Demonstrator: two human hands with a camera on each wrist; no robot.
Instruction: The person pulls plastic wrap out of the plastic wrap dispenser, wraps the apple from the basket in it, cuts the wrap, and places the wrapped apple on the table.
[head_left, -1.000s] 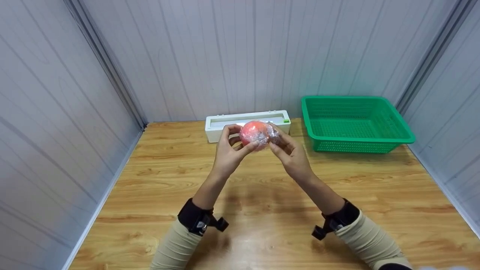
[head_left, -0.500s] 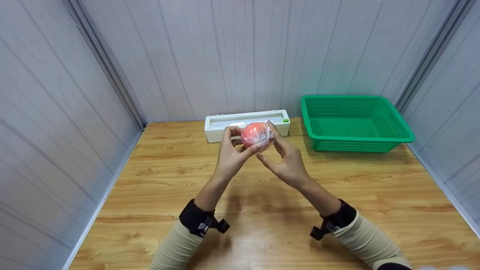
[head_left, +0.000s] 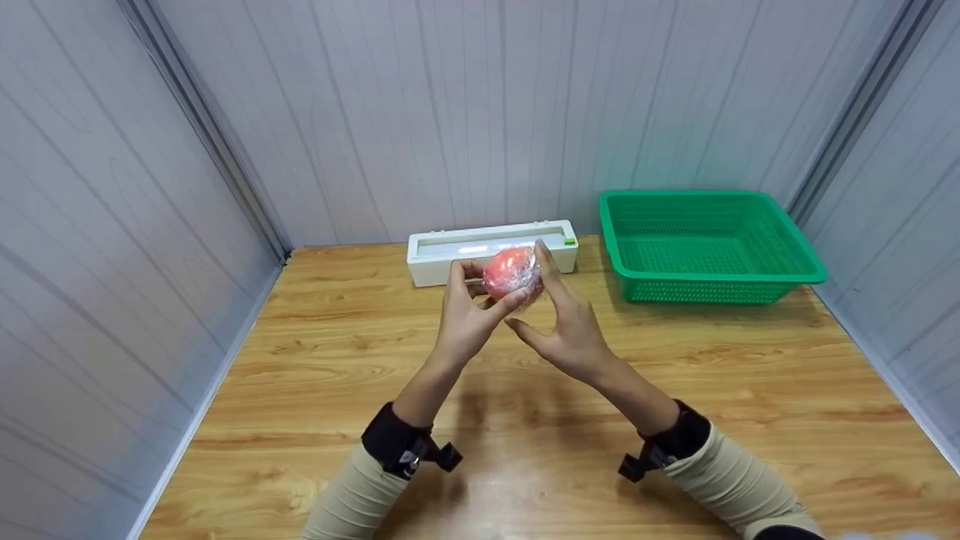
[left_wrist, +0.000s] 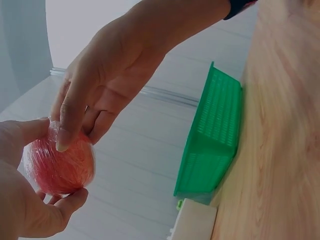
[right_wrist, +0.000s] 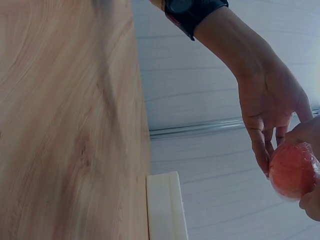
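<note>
Held up above the table is a round red apple [head_left: 507,271] wrapped in crinkled clear cling film. My left hand [head_left: 466,311] grips it from the left, with the thumb on the near side and fingers on the far side. On the right side of the apple, my right hand [head_left: 570,326] lays nearly straight fingers against the film. Its thumb points left below the fruit, apart from it. The left wrist view shows the wrapped apple [left_wrist: 60,162] with right-hand fingers on its top. In the right wrist view the apple [right_wrist: 292,170] is partly covered by the right hand.
Behind the hands stands a white cling film dispenser [head_left: 427,271] with a small green slider at its right end. A green plastic basket [head_left: 712,289] sits at the back right. Pale panel walls [head_left: 465,112] border the wooden table [head_left: 337,360] at the back and sides.
A second ago the right fingers and thumb pinched bunched film on the apple's right side. The thumb has since moved away, and the fingers now lie flat against the film.
</note>
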